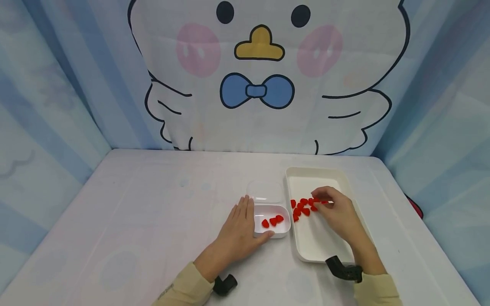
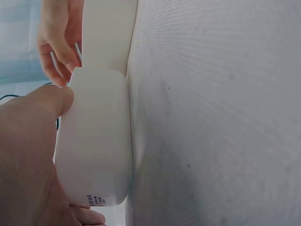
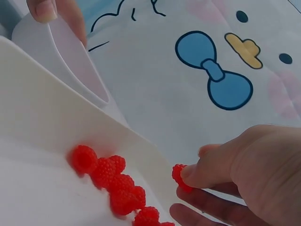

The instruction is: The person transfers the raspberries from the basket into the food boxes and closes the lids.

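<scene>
Three red raspberries [image 1: 273, 221] lie in a small white box [image 1: 283, 231]. My left hand [image 1: 239, 231] rests against that box, its straight fingers along the left side and the thumb at the near rim. Small print marks one end of the box [image 2: 96, 146] in the left wrist view. Over the white tray [image 1: 321, 250], my right hand [image 1: 338, 212] pinches one raspberry [image 3: 179, 176] between thumb and fingers. Beneath it, several more raspberries [image 3: 120, 183] sit in a loose cluster by the tray's left wall.
A clear plastic lid [image 1: 264, 191] lies just behind the box. The tray stands directly to the box's right. A pale cloth covers the table [image 1: 134, 225], and printed curtains [image 1: 260, 127] close off the back and sides.
</scene>
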A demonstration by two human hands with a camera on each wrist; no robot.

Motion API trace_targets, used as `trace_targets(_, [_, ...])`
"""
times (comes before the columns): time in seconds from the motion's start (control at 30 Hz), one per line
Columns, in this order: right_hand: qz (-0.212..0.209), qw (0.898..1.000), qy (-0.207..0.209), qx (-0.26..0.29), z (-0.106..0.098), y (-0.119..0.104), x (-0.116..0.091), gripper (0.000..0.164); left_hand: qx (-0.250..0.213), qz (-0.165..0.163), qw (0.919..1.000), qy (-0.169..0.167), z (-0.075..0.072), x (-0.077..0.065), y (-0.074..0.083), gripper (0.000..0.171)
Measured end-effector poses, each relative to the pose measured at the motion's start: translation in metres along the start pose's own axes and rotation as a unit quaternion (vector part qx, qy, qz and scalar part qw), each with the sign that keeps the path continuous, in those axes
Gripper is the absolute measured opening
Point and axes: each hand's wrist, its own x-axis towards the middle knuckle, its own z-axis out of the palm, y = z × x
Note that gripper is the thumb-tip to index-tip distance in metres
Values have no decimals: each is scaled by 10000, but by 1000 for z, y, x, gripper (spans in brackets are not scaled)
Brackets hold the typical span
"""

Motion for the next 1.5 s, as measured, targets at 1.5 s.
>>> trace_targets(1.5, [-1918, 9795, -233, 576, 64, -50, -8, 29, 210, 120, 9997, 47, 0, 1, -4, 101])
